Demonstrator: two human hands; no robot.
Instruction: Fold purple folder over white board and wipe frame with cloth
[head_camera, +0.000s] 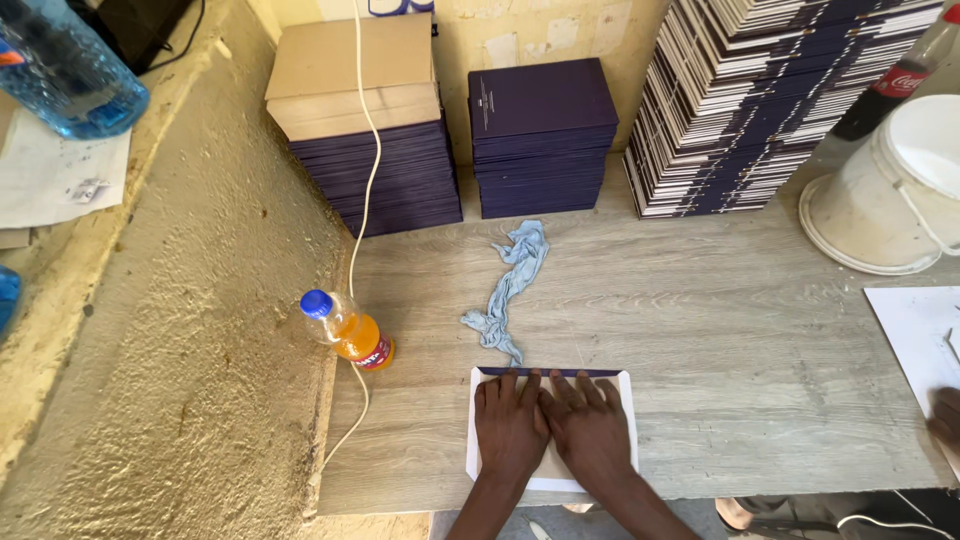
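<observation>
My left hand (510, 425) and right hand (590, 430) lay flat, fingers spread and gripping nothing, side by side on the white rectangular paper sheet (628, 425), whose dark purple folded edge strip (550, 372) ran left-to-right just beyond the fingertips.

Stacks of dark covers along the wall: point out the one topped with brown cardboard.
The leftmost stack, beside the white cable. Brown cardboard sheets lie on top of it; the middle stack and the tall right stack show none.
</observation>
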